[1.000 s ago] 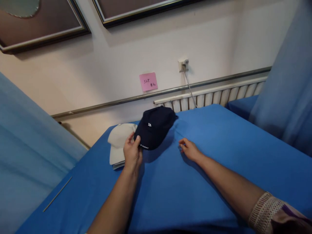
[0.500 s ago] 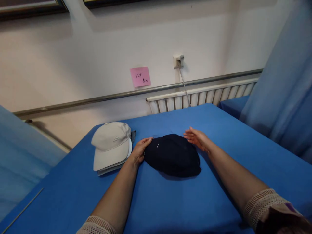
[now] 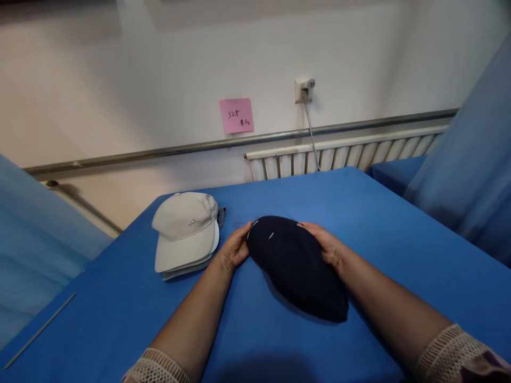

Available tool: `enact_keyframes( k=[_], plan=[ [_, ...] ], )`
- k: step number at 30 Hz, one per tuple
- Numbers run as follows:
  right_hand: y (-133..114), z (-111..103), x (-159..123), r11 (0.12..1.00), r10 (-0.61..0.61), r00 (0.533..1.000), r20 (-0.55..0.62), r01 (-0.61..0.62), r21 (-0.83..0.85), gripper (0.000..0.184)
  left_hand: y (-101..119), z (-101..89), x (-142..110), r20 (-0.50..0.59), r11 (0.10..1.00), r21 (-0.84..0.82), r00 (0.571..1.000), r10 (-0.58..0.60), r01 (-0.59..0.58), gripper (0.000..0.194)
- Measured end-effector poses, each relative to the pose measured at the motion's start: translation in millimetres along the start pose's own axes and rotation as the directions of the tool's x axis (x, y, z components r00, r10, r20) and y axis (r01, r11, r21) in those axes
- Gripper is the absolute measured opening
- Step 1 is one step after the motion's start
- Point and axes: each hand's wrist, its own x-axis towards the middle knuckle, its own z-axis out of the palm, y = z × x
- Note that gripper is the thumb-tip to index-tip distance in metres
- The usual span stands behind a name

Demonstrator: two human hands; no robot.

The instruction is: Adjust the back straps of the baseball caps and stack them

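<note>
Left of the dark cap (image 3: 297, 266), stacked caps (image 3: 186, 229), thin stick (image 3: 40, 331)

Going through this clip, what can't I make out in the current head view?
In the head view:
- Dark cap: inside hidden by its own outer side.
- Right hand: partly hidden by the dark cap.
- Lower caps: mostly covered by the pale cap.
- Pink note: some writing too small.
- Left sleeve: cut off by the bottom edge.

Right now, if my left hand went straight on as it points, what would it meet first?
Likely the dark cap: your left hand touches its edge. Beyond that, depth is unclear.
</note>
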Motion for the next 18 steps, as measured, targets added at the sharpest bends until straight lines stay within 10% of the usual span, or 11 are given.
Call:
enact_keyframes(
  k=[5, 8, 18],
  plan=[
    [2, -9, 21, 0.967, -0.17, 0.949, -0.267, 0.213, 0.142, 0.017, -11, 7.5, -1, 0.178, 0.98, -0.144, 0.978, -0.112, 0.138, 0.033],
    [5, -21, 34, 0.959, -0.226, 0.9, -0.372, 0.273, 0.08, 0.019, -20, 9.2, 3, 0.108, 0.984, -0.144, 0.991, -0.085, 0.1, 0.018],
    [2, -36, 49, 0.893, -0.448, 0.848, -0.283, 0.405, -0.198, 0.037, -13, 1.2, 6, -0.079, 0.983, -0.04, 0.981, 0.177, -0.18, 0.053]
  ],
)
